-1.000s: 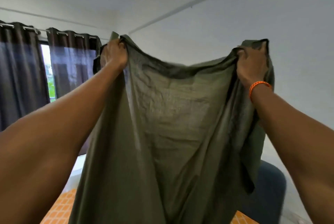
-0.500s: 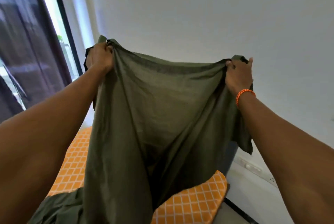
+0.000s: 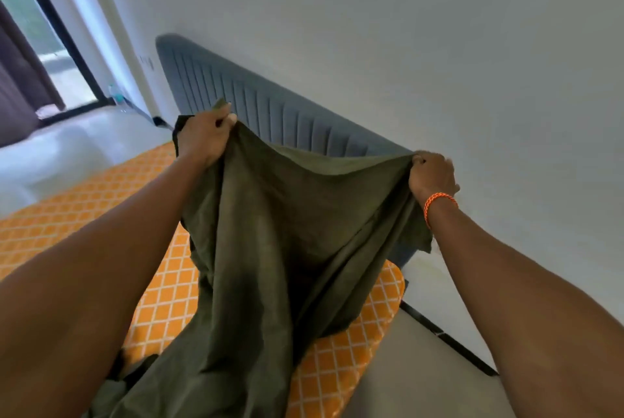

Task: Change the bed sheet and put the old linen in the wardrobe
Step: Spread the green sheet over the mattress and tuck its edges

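One olive-green sheet [image 3: 280, 249] hangs stretched between two raised hands above the bed, its lower part trailing down onto the single mattress, which wears an orange cover with a white lattice pattern [image 3: 169, 286]. The left hand [image 3: 206, 137] has its fingers curled tight around one bunched top corner, and the right hand [image 3: 432, 174], with one orange braided band [image 3: 439, 203] on its wrist, pinches the other corner between curled fingers and thumb. Behind the cloth runs one blue-grey ribbed headboard [image 3: 270, 107] against the white wall [image 3: 405, 29], and far left stand a dark curtain [image 3: 20, 87] and a black-framed window [image 3: 50, 26].
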The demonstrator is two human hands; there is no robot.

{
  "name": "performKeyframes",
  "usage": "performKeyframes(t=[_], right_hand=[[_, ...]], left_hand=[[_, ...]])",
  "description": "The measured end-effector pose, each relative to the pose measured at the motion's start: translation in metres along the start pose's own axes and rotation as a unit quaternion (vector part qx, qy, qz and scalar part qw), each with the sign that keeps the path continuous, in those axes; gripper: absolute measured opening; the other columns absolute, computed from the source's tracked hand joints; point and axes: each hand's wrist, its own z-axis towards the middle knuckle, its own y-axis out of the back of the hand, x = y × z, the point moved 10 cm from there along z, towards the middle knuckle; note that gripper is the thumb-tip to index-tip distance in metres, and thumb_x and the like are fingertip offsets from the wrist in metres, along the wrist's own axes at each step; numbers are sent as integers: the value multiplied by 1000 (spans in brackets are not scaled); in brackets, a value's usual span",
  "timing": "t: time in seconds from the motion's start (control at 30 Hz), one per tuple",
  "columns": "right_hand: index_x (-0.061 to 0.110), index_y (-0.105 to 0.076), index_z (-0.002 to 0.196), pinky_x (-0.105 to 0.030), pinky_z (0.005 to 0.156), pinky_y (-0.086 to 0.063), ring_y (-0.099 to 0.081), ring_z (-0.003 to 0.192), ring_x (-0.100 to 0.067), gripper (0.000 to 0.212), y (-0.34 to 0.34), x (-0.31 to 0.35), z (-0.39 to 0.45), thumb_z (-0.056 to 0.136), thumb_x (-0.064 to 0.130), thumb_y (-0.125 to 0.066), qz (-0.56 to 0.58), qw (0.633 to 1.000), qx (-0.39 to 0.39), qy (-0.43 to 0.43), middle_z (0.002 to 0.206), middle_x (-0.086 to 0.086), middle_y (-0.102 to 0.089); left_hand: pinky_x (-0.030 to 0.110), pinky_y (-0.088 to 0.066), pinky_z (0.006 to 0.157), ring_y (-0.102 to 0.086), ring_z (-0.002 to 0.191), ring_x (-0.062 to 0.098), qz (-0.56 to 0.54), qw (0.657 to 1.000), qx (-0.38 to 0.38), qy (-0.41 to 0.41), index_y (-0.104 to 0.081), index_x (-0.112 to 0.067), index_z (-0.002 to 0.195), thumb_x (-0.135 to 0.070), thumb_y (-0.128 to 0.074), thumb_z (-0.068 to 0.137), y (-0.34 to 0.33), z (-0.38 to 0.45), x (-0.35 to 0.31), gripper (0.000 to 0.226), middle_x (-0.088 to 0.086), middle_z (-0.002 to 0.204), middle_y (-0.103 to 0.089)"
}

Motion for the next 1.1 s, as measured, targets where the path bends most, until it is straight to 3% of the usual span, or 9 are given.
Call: performKeyframes(t=[0.13, 0.23, 0.33, 0.47, 0.63, 0.73, 0.83, 1.0, 1.1], right_hand=[[26, -61, 142, -56, 116, -40, -55, 134, -37, 48, -80, -44, 1, 96, 14, -52, -28, 997, 54, -56, 145, -11, -59], [18, -76, 113, -45, 98, -53, -65, 113, -42, 31, -145, -50, -17, 92, 16, -54, -34, 989, 124, -68, 117, -17, -71], [12, -78, 87, -42, 82, -55, -67, 100, -43, 24, -216, -37, -41, 90, 17, -54, -14, 976, 217, -9, 95, -16, -76], [18, -83, 98, -36, 97, -54, -70, 107, -26, 21, -298, -19, -84, 94, 18, -62, -6, 941, 332, 56, 108, -5, -79], [26, -81, 93, -37, 104, -51, -68, 109, -18, 18, -378, -14, -128, 98, 27, -63, -11, 896, 437, 79, 106, 3, -78], [34, -78, 82, -39, 96, -57, -70, 98, -10, 21, -419, -18, -133, 90, 42, -60, -11, 881, 467, 70, 96, 12, -77], [21, -79, 85, -42, 91, -58, -71, 88, -14, 23, -469, -10, -125, 98, 27, -62, -1, 869, 490, 70, 87, 6, -77], [16, -77, 84, -48, 83, -59, -69, 78, -21, 26, -568, 5, -104, 98, 26, -57, -8, 858, 502, 114, 80, 1, -75], [11, -74, 107, -42, 81, -59, -69, 79, -23, 24, -629, 34, -96, 101, 22, -54, 17, 858, 488, 159, 86, -7, -74]], left_hand=[[51, -45, 103, -55, 137, 34, 26, 998, 51, -13, -50, -36, 154, -46, -40, 111, -88, 9, 22, 45, 4, 153, -58], [48, -46, 109, -51, 143, 24, -12, 997, 81, 0, -55, -37, 150, -48, -44, 110, -137, 3, 40, 44, -15, 157, -50], [49, -47, 109, -53, 141, 21, -35, 992, 123, 23, -62, -38, 145, -48, -46, 109, -183, -15, 71, 40, -20, 154, -52], [47, -52, 106, -60, 134, 28, -70, 977, 167, 109, -70, -36, 136, -55, -47, 104, -234, -55, 136, 43, -3, 143, -66], [42, -57, 84, -71, 107, 34, -80, 961, 173, 202, -79, -30, 117, -47, -56, 104, -258, -111, 203, 32, 9, 112, -78], [45, -57, 82, -71, 100, 33, -98, 945, 174, 259, -80, -23, 108, -41, -56, 105, -270, -136, 244, 30, 10, 104, -79], [44, -56, 79, -71, 89, 26, -106, 932, 162, 308, -80, -26, 101, -38, -58, 104, -291, -152, 290, 26, 3, 97, -79], [36, -53, 70, -56, 67, 4, -113, 914, 123, 370, -79, -27, 112, -29, -56, 107, -341, -158, 351, 24, 1, 120, -76], [31, -48, 73, -68, 93, 15, -105, 913, 69, 388, -73, -27, 122, -27, -58, 105, -368, -151, 388, 23, 3, 135, -70]])
